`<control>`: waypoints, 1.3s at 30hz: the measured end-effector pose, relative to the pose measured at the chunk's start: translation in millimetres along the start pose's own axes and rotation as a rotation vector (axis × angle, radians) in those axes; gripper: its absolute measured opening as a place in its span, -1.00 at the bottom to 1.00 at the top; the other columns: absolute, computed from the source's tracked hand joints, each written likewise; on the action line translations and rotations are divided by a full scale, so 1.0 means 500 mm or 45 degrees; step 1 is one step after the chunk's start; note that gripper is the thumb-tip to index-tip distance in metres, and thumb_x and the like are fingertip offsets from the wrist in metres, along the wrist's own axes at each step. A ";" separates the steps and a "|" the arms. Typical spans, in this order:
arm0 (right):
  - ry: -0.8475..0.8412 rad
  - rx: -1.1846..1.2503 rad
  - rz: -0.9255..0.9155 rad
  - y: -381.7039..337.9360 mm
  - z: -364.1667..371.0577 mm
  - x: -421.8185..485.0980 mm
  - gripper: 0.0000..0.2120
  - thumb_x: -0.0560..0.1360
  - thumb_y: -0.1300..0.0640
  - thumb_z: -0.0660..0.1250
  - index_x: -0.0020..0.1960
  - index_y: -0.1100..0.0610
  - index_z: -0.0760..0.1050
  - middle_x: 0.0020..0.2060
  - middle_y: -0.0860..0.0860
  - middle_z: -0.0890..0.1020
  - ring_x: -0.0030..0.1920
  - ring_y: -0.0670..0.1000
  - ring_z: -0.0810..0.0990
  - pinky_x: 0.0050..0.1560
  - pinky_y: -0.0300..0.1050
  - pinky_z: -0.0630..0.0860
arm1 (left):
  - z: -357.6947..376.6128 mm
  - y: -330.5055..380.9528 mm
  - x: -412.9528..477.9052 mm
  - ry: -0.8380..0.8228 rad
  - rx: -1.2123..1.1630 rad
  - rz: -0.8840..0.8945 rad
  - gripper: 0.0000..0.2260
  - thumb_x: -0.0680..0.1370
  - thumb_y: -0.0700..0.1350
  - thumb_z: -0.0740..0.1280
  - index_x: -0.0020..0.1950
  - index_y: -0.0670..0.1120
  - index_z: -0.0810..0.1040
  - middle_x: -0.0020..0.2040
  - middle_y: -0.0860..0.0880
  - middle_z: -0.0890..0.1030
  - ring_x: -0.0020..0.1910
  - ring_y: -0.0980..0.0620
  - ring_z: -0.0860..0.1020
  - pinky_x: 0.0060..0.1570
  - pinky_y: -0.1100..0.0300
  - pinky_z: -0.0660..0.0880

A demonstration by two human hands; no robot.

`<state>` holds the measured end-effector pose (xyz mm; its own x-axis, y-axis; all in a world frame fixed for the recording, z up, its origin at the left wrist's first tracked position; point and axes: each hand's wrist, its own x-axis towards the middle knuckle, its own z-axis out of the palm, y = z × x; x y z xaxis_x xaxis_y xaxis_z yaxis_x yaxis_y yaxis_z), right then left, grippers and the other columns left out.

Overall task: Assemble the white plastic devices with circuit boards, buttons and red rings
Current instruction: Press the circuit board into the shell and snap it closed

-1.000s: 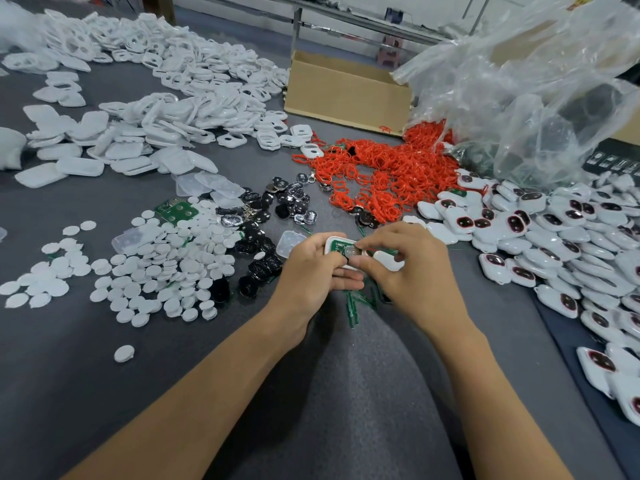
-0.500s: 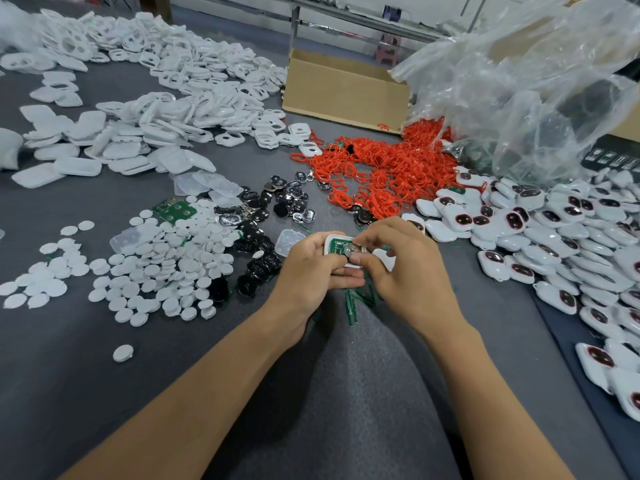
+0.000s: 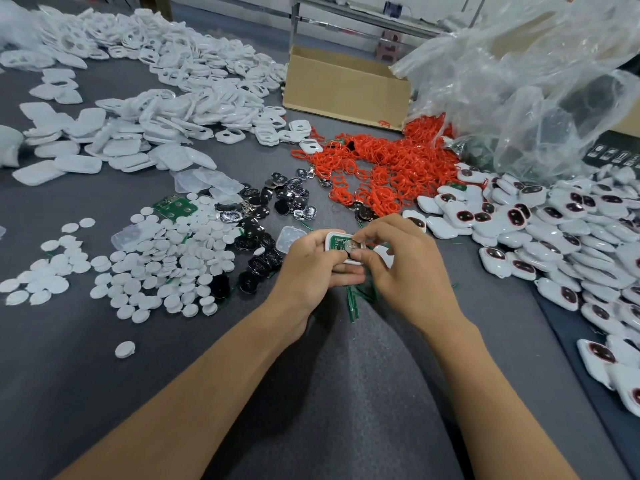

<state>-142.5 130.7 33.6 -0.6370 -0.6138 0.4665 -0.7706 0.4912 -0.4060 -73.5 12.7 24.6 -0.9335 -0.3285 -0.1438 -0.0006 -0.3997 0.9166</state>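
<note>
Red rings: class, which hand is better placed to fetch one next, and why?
Probably the right hand: the red rings lie ahead on its side, and it only pinches the end of the white shell, whose body and circuit board the left hand grips.

Brightness: bright, even, cool-white light over the dark grey felt table (image 3: 69,393)
Source: from above, diffuse
Shadows: faint, soft-edged, darkest beneath the left hand (image 3: 311,268) and right hand (image 3: 408,271)
Glare: white streaks on the crumpled clear plastic bag (image 3: 519,81)
Focus: the white plastic device with green circuit board (image 3: 335,241) between both hands is sharp; the heap of white plastic shells (image 3: 156,64) smears at the top-left corner
Distortion: wide-angle bowing, forearms stretched toward the bottom edge
</note>
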 end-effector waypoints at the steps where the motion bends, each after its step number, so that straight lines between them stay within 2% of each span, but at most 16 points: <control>1: -0.002 0.008 0.001 0.001 0.001 0.000 -0.90 0.44 0.22 0.41 -0.06 0.10 0.58 -0.11 -0.03 0.58 -0.06 0.02 0.52 -0.08 0.00 0.49 | 0.000 0.000 0.000 0.005 -0.007 -0.002 -0.79 0.58 -0.41 0.15 -0.01 -0.19 0.52 -0.24 -0.13 0.61 -0.37 0.05 0.61 -0.16 0.14 0.65; 4: 0.029 0.081 -0.004 0.007 -0.004 0.003 -0.91 0.46 0.25 0.39 -0.05 0.13 0.61 -0.12 -0.03 0.60 -0.11 -0.06 0.53 -0.09 -0.18 0.45 | -0.002 -0.003 0.002 0.040 -0.017 0.000 -0.78 0.59 -0.42 0.14 0.00 -0.21 0.53 -0.23 -0.14 0.62 -0.36 0.04 0.62 -0.19 0.14 0.65; 7: 0.107 0.039 0.101 0.031 -0.020 0.006 -0.84 0.46 0.28 0.38 0.01 0.11 0.62 -0.12 -0.08 0.59 -0.14 -0.10 0.51 -0.09 -0.30 0.39 | -0.005 -0.006 0.004 0.074 0.004 0.000 -0.77 0.58 -0.41 0.12 0.09 -0.25 0.53 -0.21 -0.13 0.64 -0.32 0.02 0.63 -0.20 0.16 0.65; 9: 0.047 -0.042 0.224 0.053 -0.031 0.003 -0.81 0.46 0.22 0.40 0.06 0.07 0.62 -0.08 -0.07 0.60 -0.06 -0.04 0.53 -0.06 -0.25 0.38 | -0.006 -0.008 0.005 0.079 0.021 0.008 -0.76 0.58 -0.41 0.12 0.13 -0.27 0.52 -0.19 -0.14 0.65 -0.30 0.02 0.64 -0.19 0.17 0.64; 13: -0.222 -0.219 0.357 0.073 -0.033 -0.004 -0.64 0.42 0.07 0.46 0.20 0.05 0.56 0.12 -0.02 0.61 0.19 0.04 0.50 0.13 -0.12 0.40 | -0.007 -0.010 0.006 0.083 0.014 0.012 -0.76 0.58 -0.40 0.12 0.15 -0.28 0.51 -0.18 -0.15 0.65 -0.31 0.04 0.64 -0.20 0.17 0.64; 15: -0.295 -0.256 0.371 0.070 -0.028 -0.001 -0.62 0.43 0.07 0.45 0.24 0.06 0.54 0.16 0.00 0.60 0.22 0.06 0.49 0.17 -0.07 0.42 | -0.007 -0.011 0.007 0.082 0.012 0.014 -0.75 0.58 -0.40 0.11 0.17 -0.29 0.51 -0.16 -0.16 0.64 -0.31 0.04 0.64 -0.19 0.16 0.64; 23: -0.350 -0.332 0.355 0.067 -0.023 -0.002 -0.56 0.50 0.08 0.37 0.36 0.05 0.42 0.25 0.05 0.54 0.28 0.10 0.45 0.20 0.05 0.44 | -0.009 -0.015 0.011 0.094 0.018 0.011 -0.75 0.58 -0.40 0.11 0.17 -0.27 0.51 -0.11 -0.19 0.65 -0.28 0.02 0.65 -0.21 0.18 0.63; 25: -0.341 -0.333 0.347 0.064 -0.023 -0.002 -0.54 0.49 0.07 0.38 0.36 0.05 0.41 0.25 0.04 0.54 0.28 0.09 0.44 0.21 0.02 0.43 | -0.010 -0.016 0.011 0.098 0.013 0.009 -0.75 0.58 -0.40 0.11 0.15 -0.25 0.51 -0.11 -0.19 0.65 -0.28 0.02 0.65 -0.22 0.19 0.63; 28: -0.325 -0.336 0.314 0.064 -0.025 -0.004 -0.62 0.49 0.08 0.39 0.29 0.02 0.47 0.20 -0.01 0.55 0.23 0.06 0.47 0.15 -0.03 0.43 | -0.010 -0.016 0.012 0.104 0.007 0.006 -0.76 0.58 -0.40 0.11 0.12 -0.24 0.51 -0.11 -0.19 0.64 -0.28 0.02 0.65 -0.22 0.19 0.63; 32: -0.253 -0.341 0.290 0.063 -0.025 -0.005 -0.68 0.51 0.10 0.36 0.25 0.05 0.49 0.15 0.00 0.57 0.19 0.06 0.48 0.10 -0.01 0.45 | -0.011 -0.016 0.011 0.109 0.014 0.010 -0.76 0.58 -0.39 0.11 0.15 -0.25 0.51 -0.12 -0.19 0.65 -0.26 0.01 0.66 -0.21 0.20 0.63; 36: 0.043 -0.116 0.124 0.043 -0.032 0.004 -0.69 0.50 0.20 0.37 0.23 0.16 0.52 0.08 0.05 0.61 0.11 0.08 0.54 0.12 -0.01 0.46 | -0.009 -0.013 0.009 0.106 0.015 0.007 -0.74 0.58 -0.41 0.10 0.13 -0.25 0.53 -0.16 -0.14 0.66 -0.28 0.03 0.66 -0.24 0.23 0.62; 39: 0.073 0.082 -0.013 0.014 -0.022 0.006 -0.69 0.48 0.24 0.39 0.22 0.17 0.54 0.05 0.02 0.61 0.04 -0.02 0.54 0.09 -0.15 0.47 | -0.007 -0.011 0.007 0.101 -0.005 0.003 -0.74 0.58 -0.41 0.10 0.09 -0.22 0.54 -0.18 -0.15 0.66 -0.29 0.03 0.66 -0.23 0.21 0.63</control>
<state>-150.1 139.1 40.8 -0.6303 -0.5815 0.5143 -0.7756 0.4430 -0.4497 -75.6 10.5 17.8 -0.9023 -0.3958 -0.1710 0.0031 -0.4024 0.9155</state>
